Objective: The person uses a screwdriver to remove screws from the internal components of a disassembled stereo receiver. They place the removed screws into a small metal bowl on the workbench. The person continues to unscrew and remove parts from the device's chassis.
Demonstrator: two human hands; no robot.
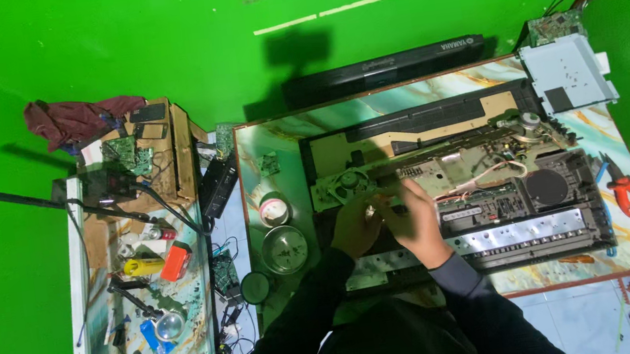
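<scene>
Keyboard [462, 199] is already opened up, guts exposed — left hand [354, 224] and right hand [419, 220] both pinching some tiny part [372, 211] over it, nothing reassembled.

The person wears a dark, near-black long-sleeved top; its sleeves end in grey ribbed cuffs, leaving the left hand [355, 226] and right hand [419, 220] bare.
</scene>
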